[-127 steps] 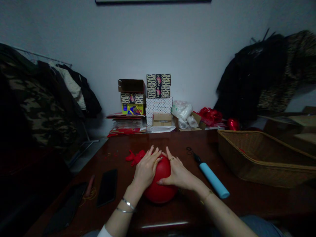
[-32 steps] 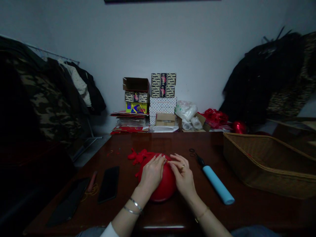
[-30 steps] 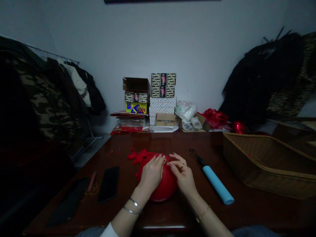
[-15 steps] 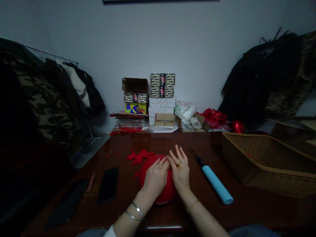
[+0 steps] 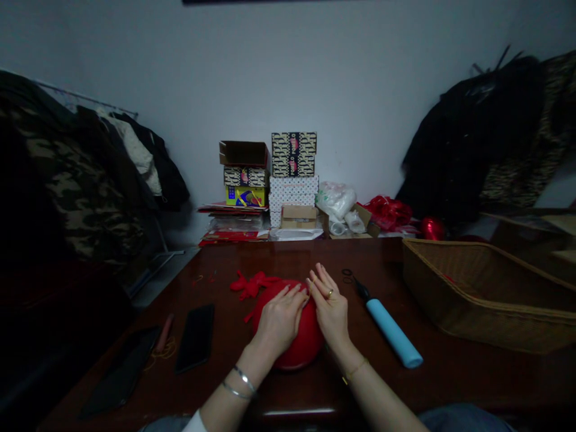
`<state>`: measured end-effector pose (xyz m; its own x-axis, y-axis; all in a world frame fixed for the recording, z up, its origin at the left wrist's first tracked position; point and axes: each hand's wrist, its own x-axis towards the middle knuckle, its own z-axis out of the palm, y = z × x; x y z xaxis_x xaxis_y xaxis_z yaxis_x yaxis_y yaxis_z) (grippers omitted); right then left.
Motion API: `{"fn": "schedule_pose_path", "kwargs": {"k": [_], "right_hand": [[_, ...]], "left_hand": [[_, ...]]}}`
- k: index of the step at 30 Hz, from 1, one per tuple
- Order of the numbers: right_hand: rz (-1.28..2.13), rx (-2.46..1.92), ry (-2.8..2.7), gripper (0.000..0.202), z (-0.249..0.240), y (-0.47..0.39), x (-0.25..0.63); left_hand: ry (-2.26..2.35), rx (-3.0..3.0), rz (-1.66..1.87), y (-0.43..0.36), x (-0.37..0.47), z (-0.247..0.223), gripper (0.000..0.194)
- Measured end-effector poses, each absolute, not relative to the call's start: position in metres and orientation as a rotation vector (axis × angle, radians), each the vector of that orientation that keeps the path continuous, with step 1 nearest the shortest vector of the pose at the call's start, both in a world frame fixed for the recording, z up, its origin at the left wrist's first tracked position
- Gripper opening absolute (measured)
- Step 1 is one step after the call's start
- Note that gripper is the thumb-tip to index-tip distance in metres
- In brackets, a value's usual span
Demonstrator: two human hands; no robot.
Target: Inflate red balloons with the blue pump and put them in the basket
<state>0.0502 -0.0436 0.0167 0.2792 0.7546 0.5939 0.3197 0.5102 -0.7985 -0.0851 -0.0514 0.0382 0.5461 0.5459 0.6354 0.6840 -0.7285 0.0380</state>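
An inflated red balloon (image 5: 299,351) rests on the brown table near its front edge, under both hands. My left hand (image 5: 279,318) lies over its upper left, thumb and fingers pressed together at the balloon's top. My right hand (image 5: 330,306) is at the upper right, its thumb and index finger pinched by the left fingertips, the other fingers stretched. What the fingertips pinch is too small to make out. Limp red balloons (image 5: 252,285) lie just behind and left of the inflated one.
A blue hand pump (image 5: 393,333) lies right of the hands, with a wicker basket (image 5: 486,306) beyond. Left are a black phone (image 5: 195,337), a dark flat case (image 5: 121,372) and rubber bands (image 5: 162,354). Stacked boxes (image 5: 293,192) stand behind the table.
My right hand has shifted slightly right and turned, its fingertips now a little apart from my left fingers. The whole view has moved slightly.
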Motion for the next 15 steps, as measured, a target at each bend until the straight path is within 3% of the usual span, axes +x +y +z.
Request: {"fn": "schedule_pose_path", "kwargs": {"k": [6, 12, 15], "right_hand": [[0.406, -1.078, -1.380, 0.033, 0.012, -0.041, 0.059], [0.411, -1.079, -1.584, 0.055, 0.012, -0.047, 0.068], [0.419, -1.061, -1.673, 0.056, 0.016, -0.048, 0.064]], "left_hand": [[-1.044, -2.578, -0.989, -0.050, -0.087, 0.040, 0.026], [-1.130, -2.560, -1.103, -0.044, -0.096, 0.046, 0.035], [-1.142, -2.594, -1.122, -0.043, -0.099, 0.048, 0.040]]}}
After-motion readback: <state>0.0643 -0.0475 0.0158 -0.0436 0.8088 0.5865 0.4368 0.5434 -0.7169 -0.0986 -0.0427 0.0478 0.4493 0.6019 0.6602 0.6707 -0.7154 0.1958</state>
